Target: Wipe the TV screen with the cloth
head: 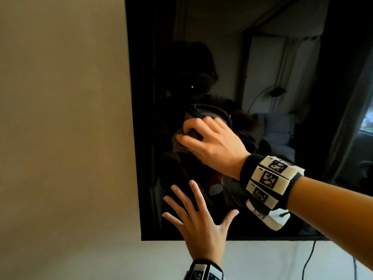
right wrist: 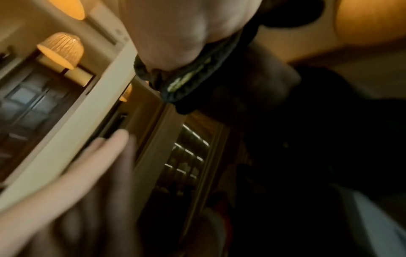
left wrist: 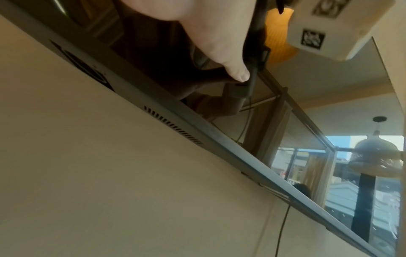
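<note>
The TV screen (head: 222,47) is a dark glossy panel on a beige wall, and it mirrors the room. My right hand (head: 203,140) grips a dark bunched cloth (head: 181,142) and presses it against the screen near its left edge. Below it my left hand (head: 193,211) lies flat on the lower screen with fingers spread. In the left wrist view the left hand's thumb (left wrist: 219,45) rests on the TV screen (left wrist: 329,130) above the bottom bezel (left wrist: 197,125). The right wrist view is blurred; the cloth (right wrist: 197,83) shows dark under my palm.
The beige wall (head: 60,128) fills the left side. Black cables (head: 308,259) hang below the TV's bottom edge on the white wall. The TV's left edge (head: 131,118) runs close to both hands. Vent slots (left wrist: 173,128) line the underside of the TV.
</note>
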